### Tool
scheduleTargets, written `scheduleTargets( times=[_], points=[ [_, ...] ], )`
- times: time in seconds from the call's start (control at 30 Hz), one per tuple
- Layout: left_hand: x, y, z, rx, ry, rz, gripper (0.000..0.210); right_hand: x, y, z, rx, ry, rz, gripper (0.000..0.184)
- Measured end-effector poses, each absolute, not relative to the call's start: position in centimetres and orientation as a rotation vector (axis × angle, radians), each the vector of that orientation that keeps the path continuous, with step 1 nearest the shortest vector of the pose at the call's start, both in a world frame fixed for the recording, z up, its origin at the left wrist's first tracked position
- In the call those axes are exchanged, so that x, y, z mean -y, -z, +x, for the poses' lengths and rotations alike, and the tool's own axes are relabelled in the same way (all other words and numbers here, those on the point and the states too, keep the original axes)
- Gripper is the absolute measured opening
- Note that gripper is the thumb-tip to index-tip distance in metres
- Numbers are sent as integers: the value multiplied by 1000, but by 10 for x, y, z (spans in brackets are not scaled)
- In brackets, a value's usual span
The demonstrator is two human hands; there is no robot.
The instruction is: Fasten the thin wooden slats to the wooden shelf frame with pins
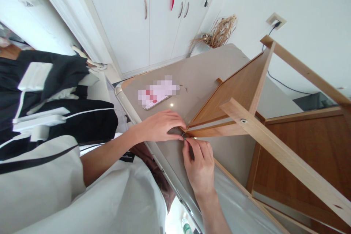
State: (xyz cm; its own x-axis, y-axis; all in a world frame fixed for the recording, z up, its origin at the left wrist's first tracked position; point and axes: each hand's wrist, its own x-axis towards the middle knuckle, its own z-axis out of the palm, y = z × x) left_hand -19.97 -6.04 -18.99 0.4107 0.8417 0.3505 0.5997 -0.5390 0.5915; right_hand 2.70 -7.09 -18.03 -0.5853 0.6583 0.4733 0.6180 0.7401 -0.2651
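Observation:
My left hand (163, 126) reaches in from the left, its fingertips and thumb closed around the low near corner of a wooden frame (238, 84). Close beside it, my right hand (200, 161) has its thumb and fingers pinched together just under that corner. A thin, small metal piece (183, 135) shows between the two hands; its kind is too small to tell. The frame has a brown panel and pale wooden bars, and it stands tilted on the table (175, 69). A pale wooden bar (279, 150) with a round metal fitting crosses in front of it.
A phone (159, 93) with a lit screen lies beyond my left hand, near small screws (186, 89). Another brown wooden panel (304, 161) is at the right. Dark clothes and a white power strip (41, 121) with cables are at the left. White cabinets (117, 18) stand behind.

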Motion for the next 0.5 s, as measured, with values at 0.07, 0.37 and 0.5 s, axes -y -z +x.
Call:
scheduleTargets(
  times=[0.07, 0.37, 0.5],
  points=[
    [60, 190, -200, -1241, -884, 2296, 29, 71, 180, 28, 2400, -86, -973, 13],
    [61, 192, -199, -1251, -859, 2308, 29, 71, 175, 29, 2459, -4, -1029, 6],
    [60, 192, -199, -1253, -856, 2308, 29, 71, 176, 28, 2470, 0, -1040, 7]
  ],
)
